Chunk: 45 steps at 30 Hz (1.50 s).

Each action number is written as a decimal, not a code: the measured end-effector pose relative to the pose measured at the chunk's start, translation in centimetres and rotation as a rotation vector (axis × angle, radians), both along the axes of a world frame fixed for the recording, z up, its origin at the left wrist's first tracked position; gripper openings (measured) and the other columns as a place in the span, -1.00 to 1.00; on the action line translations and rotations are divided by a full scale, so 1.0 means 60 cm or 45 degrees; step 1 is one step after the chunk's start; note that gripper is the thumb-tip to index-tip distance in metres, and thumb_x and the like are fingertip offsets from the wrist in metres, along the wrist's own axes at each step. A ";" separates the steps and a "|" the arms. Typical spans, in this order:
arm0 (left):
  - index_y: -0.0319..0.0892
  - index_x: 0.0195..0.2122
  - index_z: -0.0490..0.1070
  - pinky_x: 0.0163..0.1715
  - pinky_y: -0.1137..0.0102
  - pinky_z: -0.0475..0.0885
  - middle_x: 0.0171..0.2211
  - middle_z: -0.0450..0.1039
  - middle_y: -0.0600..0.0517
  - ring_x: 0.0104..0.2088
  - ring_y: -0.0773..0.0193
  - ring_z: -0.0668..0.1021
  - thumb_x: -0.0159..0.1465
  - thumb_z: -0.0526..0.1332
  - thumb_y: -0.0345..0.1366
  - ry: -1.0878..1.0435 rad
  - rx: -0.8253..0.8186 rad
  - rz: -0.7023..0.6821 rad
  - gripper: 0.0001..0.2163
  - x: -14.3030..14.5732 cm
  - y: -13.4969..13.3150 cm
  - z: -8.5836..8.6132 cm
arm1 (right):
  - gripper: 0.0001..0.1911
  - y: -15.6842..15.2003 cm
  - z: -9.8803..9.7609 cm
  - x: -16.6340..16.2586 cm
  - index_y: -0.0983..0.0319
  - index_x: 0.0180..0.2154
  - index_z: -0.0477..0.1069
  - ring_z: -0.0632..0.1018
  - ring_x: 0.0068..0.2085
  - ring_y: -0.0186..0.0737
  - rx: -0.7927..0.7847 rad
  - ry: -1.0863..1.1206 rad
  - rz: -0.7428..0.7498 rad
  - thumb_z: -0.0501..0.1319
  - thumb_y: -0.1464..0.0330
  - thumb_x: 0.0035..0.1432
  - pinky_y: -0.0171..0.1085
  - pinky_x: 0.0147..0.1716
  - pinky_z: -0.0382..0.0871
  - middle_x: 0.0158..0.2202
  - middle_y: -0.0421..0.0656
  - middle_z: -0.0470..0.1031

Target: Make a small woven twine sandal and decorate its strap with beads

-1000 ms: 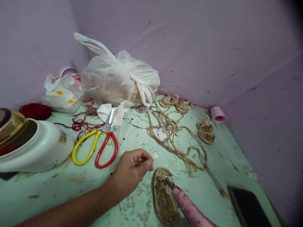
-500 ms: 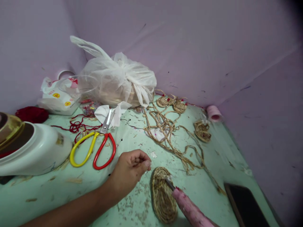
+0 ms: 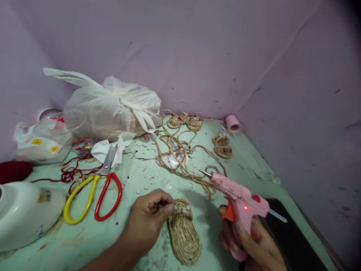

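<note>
A small woven jute sandal sole point(image 3: 184, 236) lies on the pale green tabletop point(image 3: 141, 180) near the front. My left hand point(image 3: 148, 222) is closed in a pinch at the sole's top end, pressing small white beads point(image 3: 182, 208) onto it. My right hand point(image 3: 251, 241) grips a pink hot glue gun point(image 3: 239, 199), raised above the table to the right of the sole. Its metal nozzle points left and up, and a red light glows on its body.
Yellow and red handled scissors point(image 3: 93, 190) lie to the left, beside red thread point(image 3: 70, 173) and a white pot point(image 3: 25, 210). A tied white plastic bag point(image 3: 109, 107) sits at the back. Loose jute cord point(image 3: 180, 154), small woven pieces point(image 3: 222, 146), a pink spool point(image 3: 232, 124) and a dark phone point(image 3: 287, 241) lie to the right.
The glue gun has lifted off the sole and swung up to the right, bringing my right hand into view. My left hand has moved onto the sole's top end. The camera shifted right.
</note>
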State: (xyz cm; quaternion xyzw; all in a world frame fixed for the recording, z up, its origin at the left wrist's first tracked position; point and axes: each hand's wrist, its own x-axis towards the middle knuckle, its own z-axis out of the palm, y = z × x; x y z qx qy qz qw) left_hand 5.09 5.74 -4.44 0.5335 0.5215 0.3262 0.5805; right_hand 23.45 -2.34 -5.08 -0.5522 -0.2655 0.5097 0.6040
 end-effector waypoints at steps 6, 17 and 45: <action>-0.25 -0.59 0.40 -0.61 0.52 0.15 -0.67 0.25 0.12 -0.61 0.42 0.26 -0.05 0.24 -0.23 0.009 -0.051 0.015 -0.84 0.004 0.001 0.004 | -0.73 -0.002 -0.012 -0.010 0.23 -0.42 0.33 0.20 -0.61 -0.41 -0.089 0.112 -0.028 0.20 0.14 0.03 -0.37 -0.61 0.06 -0.66 -0.28 0.22; -0.24 -0.45 0.38 -0.77 0.63 0.02 -0.70 0.26 0.17 -0.73 0.55 0.16 0.02 0.28 -0.17 -0.246 -0.339 0.087 -0.77 -0.010 -0.001 -0.024 | -0.72 0.004 -0.007 0.020 0.21 -0.53 0.25 0.24 -0.57 -0.38 -0.149 0.093 -0.111 0.23 0.18 0.01 -0.36 -0.58 0.12 -0.64 -0.29 0.24; -0.32 -0.55 0.50 -0.78 0.62 0.26 -0.65 0.42 0.05 -0.70 0.48 0.37 -0.23 0.44 -0.35 -0.577 -0.609 0.170 -0.78 -0.008 0.019 0.009 | -0.70 0.001 0.000 0.009 0.22 -0.54 0.25 0.22 -0.56 -0.37 -0.166 0.015 -0.084 0.18 0.15 0.05 -0.35 -0.56 0.10 -0.63 -0.29 0.23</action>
